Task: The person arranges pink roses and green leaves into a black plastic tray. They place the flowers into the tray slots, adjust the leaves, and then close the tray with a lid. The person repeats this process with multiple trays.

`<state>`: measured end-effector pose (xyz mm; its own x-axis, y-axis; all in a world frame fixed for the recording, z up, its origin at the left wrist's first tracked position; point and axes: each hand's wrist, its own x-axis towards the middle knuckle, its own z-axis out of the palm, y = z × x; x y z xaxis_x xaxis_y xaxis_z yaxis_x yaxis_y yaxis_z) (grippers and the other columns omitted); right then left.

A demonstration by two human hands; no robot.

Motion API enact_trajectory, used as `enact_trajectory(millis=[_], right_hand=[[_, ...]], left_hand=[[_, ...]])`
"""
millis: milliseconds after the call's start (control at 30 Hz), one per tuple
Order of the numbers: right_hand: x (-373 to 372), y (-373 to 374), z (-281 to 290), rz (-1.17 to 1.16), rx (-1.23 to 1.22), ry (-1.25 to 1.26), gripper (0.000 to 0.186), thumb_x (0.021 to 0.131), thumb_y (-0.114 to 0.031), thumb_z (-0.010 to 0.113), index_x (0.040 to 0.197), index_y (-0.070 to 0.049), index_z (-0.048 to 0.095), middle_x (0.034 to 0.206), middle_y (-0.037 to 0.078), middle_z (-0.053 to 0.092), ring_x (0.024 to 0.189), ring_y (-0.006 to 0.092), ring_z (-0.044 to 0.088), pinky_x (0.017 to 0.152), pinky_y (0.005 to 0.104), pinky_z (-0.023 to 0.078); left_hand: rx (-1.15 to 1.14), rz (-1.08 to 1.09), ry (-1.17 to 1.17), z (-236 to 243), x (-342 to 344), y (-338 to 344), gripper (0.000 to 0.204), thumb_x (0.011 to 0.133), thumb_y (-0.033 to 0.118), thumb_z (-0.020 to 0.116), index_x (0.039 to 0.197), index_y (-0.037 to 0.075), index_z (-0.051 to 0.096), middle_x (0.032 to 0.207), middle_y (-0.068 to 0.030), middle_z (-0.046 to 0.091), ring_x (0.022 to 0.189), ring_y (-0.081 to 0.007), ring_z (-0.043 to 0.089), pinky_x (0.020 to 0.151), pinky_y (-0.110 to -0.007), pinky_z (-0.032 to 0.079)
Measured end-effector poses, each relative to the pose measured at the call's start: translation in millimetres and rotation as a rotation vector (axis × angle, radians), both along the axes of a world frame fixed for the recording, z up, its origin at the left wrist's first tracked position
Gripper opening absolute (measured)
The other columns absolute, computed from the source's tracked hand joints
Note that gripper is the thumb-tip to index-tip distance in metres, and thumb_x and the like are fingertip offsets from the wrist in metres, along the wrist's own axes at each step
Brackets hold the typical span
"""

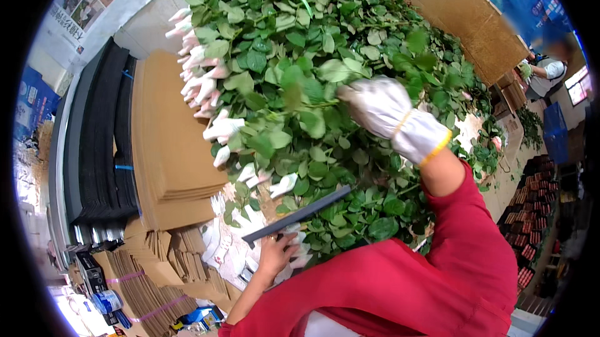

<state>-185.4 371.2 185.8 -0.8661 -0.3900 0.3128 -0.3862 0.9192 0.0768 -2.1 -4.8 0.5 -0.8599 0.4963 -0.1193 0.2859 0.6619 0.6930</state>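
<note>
A deep pile of leafy rose stems point(325, 43) lies before me, with white-and-pink sleeved buds point(203, 81) lined up at its left side. My right hand point(375, 106), in a white glove with a yellow-edged cuff, is closed above the middle of the pile. Blurred leaves stretch leftward from its fingers on what looks like a rose stem. My bare left hand point(276, 254) wears a ring and has its fingers apart, beside sleeved buds at the near end. A dark grey bar point(297, 214) slants across the leaves just beyond it.
Flat cardboard sheets point(165, 131) and dark grey boards point(100, 143) stand to the left. Bundled cardboard pieces point(147, 290) lie at the lower left. A tall brown cardboard panel point(450, 12) borders the far right. Farther right is another person point(547, 74), near stacked reddish bundles point(531, 212).
</note>
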Motion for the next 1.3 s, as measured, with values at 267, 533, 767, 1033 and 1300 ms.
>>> enact_trajectory(millis=[267, 533, 767, 1033, 1300], right_hand=[[-0.9, 38.1, -122.7, -0.135, -0.024, -0.702, 0.045, 0.080, -0.010, 0.057, 0.124, -0.018, 0.061, 0.114, 0.016, 0.066, 0.105, 0.0318, 0.065, 0.084, 0.0427, 0.055], [-211.7, -47.9, 11.6, -0.123, -0.379, 0.167, 0.029, 0.087, -0.003, 0.052, 0.114, -0.010, 0.061, 0.108, 0.014, 0.066, 0.090, 0.0348, 0.067, 0.074, 0.0442, 0.055], [-215.0, -82.1, 22.4, -0.168, -0.131, 0.166, 0.022, 0.087, -0.008, 0.054, 0.105, -0.009, 0.066, 0.104, 0.014, 0.068, 0.090, 0.0295, 0.070, 0.073, 0.0411, 0.057], [-192.7, 122.2, 136.1, -0.533, -0.024, 0.159, 0.020, 0.088, -0.010, 0.054, 0.101, -0.004, 0.068, 0.107, 0.019, 0.069, 0.099, 0.0343, 0.069, 0.081, 0.0444, 0.056], [-38.8, 29.1, 216.7, 0.075, 0.227, 0.613, 0.022, 0.091, -0.016, 0.054, 0.105, -0.005, 0.067, 0.107, 0.019, 0.070, 0.102, 0.0305, 0.068, 0.092, 0.0393, 0.052]], left_hand=[[0.149, -0.096, 0.233, -17.2, -12.6, -2.3, 0.035, 0.076, 0.010, 0.080, 0.110, 0.012, 0.072, 0.115, -0.0213, 0.060, 0.100, -0.0389, 0.061, 0.083, -0.043, 0.053], [0.154, -0.116, 0.105, -7.6, -18.5, 1.4, 0.032, 0.077, 0.020, 0.079, 0.106, 0.011, 0.072, 0.121, -0.0232, 0.062, 0.113, -0.0382, 0.058, 0.094, -0.045, 0.048], [-0.021, -0.247, 0.046, -35.3, -19.8, -12.4, 0.039, 0.078, 0.031, 0.077, 0.110, 0.010, 0.069, 0.126, -0.0205, 0.061, 0.122, -0.0391, 0.053, 0.105, -0.050, 0.036], [0.073, -0.231, 0.145, -19.2, -28.9, 1.5, 0.037, 0.083, 0.028, 0.072, 0.117, 0.014, 0.063, 0.128, -0.0151, 0.060, 0.120, -0.0372, 0.051, 0.104, -0.047, 0.036], [0.160, -0.129, 0.098, -36.3, -27.2, -3.9, 0.059, 0.077, 0.029, 0.077, 0.128, 0.004, 0.060, 0.132, -0.0186, 0.059, 0.122, -0.0404, 0.053, 0.104, -0.044, 0.042]])
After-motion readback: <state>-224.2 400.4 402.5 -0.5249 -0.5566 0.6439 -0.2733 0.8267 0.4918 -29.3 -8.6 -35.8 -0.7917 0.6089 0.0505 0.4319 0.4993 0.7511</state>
